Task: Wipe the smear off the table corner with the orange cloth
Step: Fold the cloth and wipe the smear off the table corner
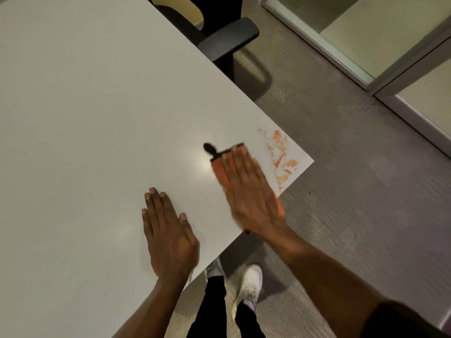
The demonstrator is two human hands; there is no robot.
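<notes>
An orange smear streaks the near right corner of the white table. The orange cloth, with a black edge and a black loop at its far end, lies flat just left of the smear. My right hand lies flat on top of the cloth, fingers together and slightly blurred, pressing it to the table. The cloth's right end sticks out past the table edge under my palm. My left hand rests flat on the bare table to the left, holding nothing.
A black office chair stands at the table's far right edge. Grey carpet lies to the right of the corner, with a glass partition beyond it. My legs and a white shoe are below the table's near edge.
</notes>
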